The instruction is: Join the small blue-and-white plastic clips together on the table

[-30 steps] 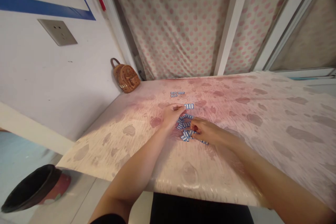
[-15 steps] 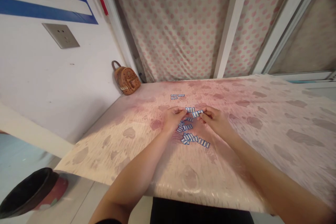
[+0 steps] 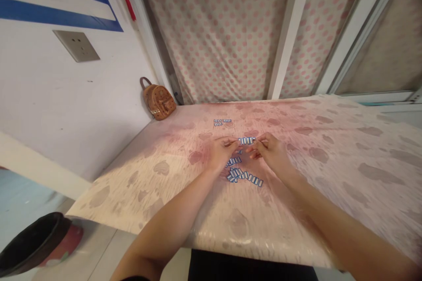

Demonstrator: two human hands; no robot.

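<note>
A small blue-edged strip with pale bars (image 3: 247, 140) is held up level between my two hands. My left hand (image 3: 221, 153) pinches its left end between thumb and forefinger. At the right end, the thumb and forefinger of my right hand (image 3: 273, 153) are closed on it, the other fingers loosely curled. Whether it is one strip or two laid together, I cannot tell. Below my hands lies a loose pile of similar strips (image 3: 245, 176), with a smaller group (image 3: 234, 160) partly hidden by my left hand. Farther back, a few strips (image 3: 218, 124) lie in short rows.
A patterned cloth covers the table (image 3: 237, 224). At its back left corner, a small brown backpack-shaped bag (image 3: 159, 102) leans by the wall. Polka-dot curtains (image 3: 224, 30) hang behind the table. A dark-rimmed bin (image 3: 62, 246) stands on the floor at the left.
Two strips, one in each hand and offset before, now line up as a single level band. My left hand has shifted slightly right, covering more of the smaller group.
</note>
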